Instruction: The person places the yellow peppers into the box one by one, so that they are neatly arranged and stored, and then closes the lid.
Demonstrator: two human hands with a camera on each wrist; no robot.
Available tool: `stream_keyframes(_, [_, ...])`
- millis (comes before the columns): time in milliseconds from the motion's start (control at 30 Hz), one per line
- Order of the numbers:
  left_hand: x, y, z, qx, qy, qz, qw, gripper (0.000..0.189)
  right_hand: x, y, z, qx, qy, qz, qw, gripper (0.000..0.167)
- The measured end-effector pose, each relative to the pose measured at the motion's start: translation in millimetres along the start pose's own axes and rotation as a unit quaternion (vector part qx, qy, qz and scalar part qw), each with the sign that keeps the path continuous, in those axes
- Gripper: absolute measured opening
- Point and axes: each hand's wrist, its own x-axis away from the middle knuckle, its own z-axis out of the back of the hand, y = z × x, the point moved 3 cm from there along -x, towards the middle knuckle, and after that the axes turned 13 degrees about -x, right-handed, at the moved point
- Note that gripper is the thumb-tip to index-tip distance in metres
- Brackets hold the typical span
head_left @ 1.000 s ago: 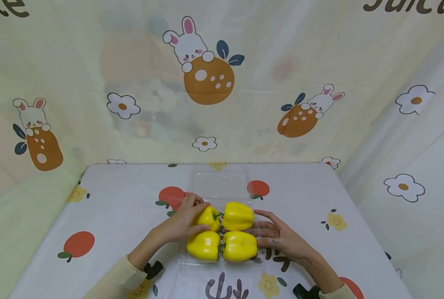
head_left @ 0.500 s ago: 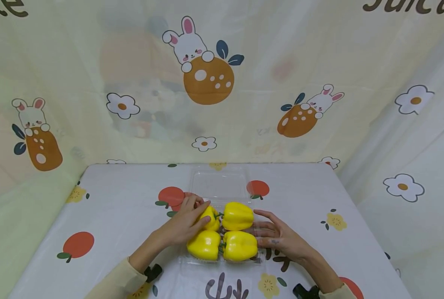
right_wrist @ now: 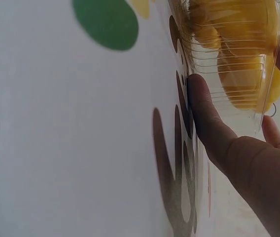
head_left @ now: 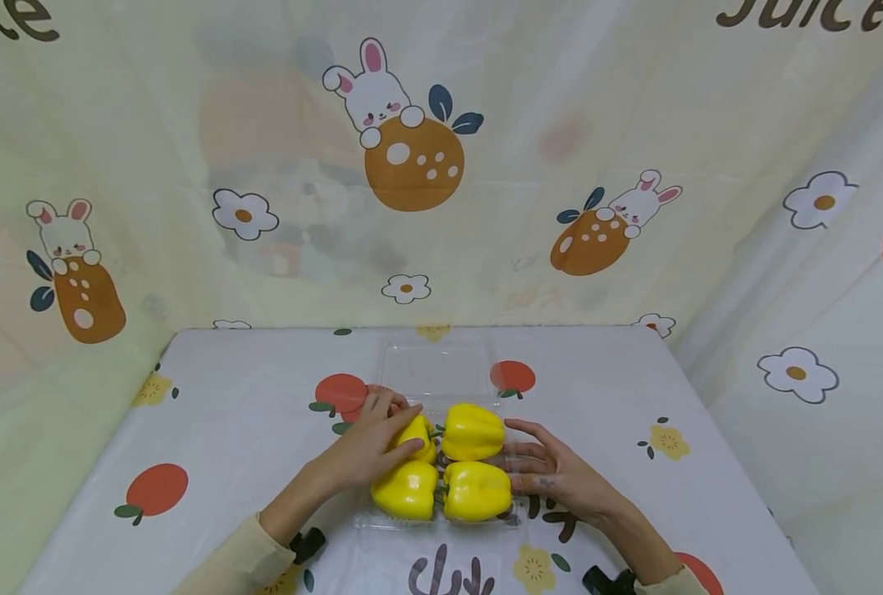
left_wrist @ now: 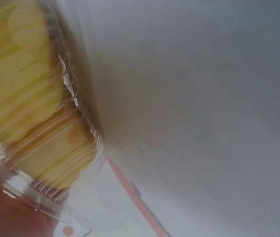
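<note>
Two by two, the yellow bell peppers sit in the base of a clear plastic clamshell container [head_left: 382,522], its lid [head_left: 437,372] laid open behind. My left hand [head_left: 367,442] grips the far-left pepper [head_left: 421,438], thumb on its near side and fingers over its far side. In the left wrist view, the ribbed container wall [left_wrist: 63,163] hides part of that hand. At the container's right side, my right hand [head_left: 556,475] holds the rim, with one finger [right_wrist: 206,106] low along the ribbed wall. Beside it are the far-right pepper [head_left: 473,431] and the near-right pepper [head_left: 477,491]. The near-left pepper [head_left: 406,491] lies below my left thumb.
A white tablecloth [head_left: 248,430] with printed fruit and flowers covers the table. Behind it hangs a curtain [head_left: 516,207] printed with rabbits. Black wrist straps show at both sleeves, the left strap [head_left: 307,545] near the container's front corner.
My left hand stays at the far-left pepper; its thumb has shifted slightly up and over the pepper. The right hand and the other peppers have not moved.
</note>
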Motion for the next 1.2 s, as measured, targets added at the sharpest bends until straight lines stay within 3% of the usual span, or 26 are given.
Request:
stream_keyframes(567, [2.8,-5.7,5.1,0.089,0.074,0.007,0.9933,0.053,0.3,1.7,1.6,0.001,0.003,0.000,1.0000,0.088])
stream_keyframes(700, [4.9,-9.1,11.0,0.130,0.092,0.011,0.9871,0.048,-0.1,2.8,1.9,-0.003,0.002,0.000,1.0000,0.088])
stream_keyframes(833, [4.2,-17.9,17.8,0.161,0.131,0.023,0.9780,0.039,0.2,3.5,2.0,-0.008,0.000,-0.002,1.0000,0.089])
stream_keyframes(933, [2.2,-28.5,24.5,0.183,0.151,0.056,0.9697,0.036,0.3,3.9,2.4,-0.008,-0.004,0.000,1.0000,0.089])
stream_keyframes(1033, [0.8,-39.6,32.6,0.212,0.146,0.115,0.9594,0.038,0.1,3.6,2.8,-0.007,-0.006,0.003,0.9999,0.088])
stream_keyframes(1100, [0.1,-46.7,37.3,0.236,0.135,0.158,0.9491,0.041,0.0,2.9,2.6,-0.005,-0.005,0.003,1.0000,0.088])
stream_keyframes(1200, [-1.2,-56.9,40.9,0.289,0.114,0.214,0.9261,0.045,-0.5,2.2,2.3,-0.002,-0.002,0.001,1.0000,0.088])
